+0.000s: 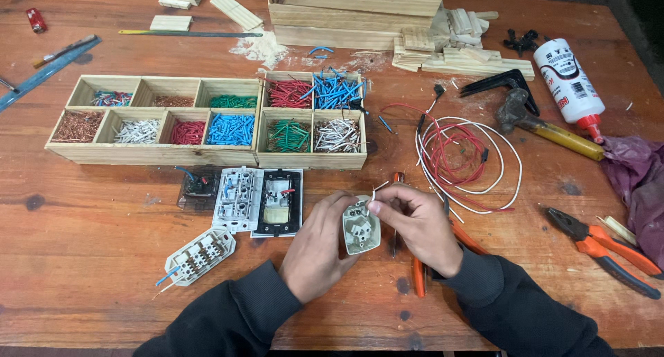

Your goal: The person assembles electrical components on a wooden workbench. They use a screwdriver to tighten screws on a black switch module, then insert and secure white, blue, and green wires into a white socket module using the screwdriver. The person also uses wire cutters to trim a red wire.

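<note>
Wooden table (pixel 83 232): left hand (pixel 315 250) grips a beige socket insert (pixel 361 227); right hand (pixel 418 222) pinches a white wire (pixel 379 189) at it.

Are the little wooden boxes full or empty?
Not empty. Every compartment of the wooden trays holds cut wire pieces, sorted by colour: blue, red, green, white, copper. None looks heaped to the rim.

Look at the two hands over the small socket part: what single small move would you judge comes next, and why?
Probably push the white wire down into the pale socket part. The right hand pinches that wire just above the part's top edge, while the left hand steadies the part from the side.
</note>
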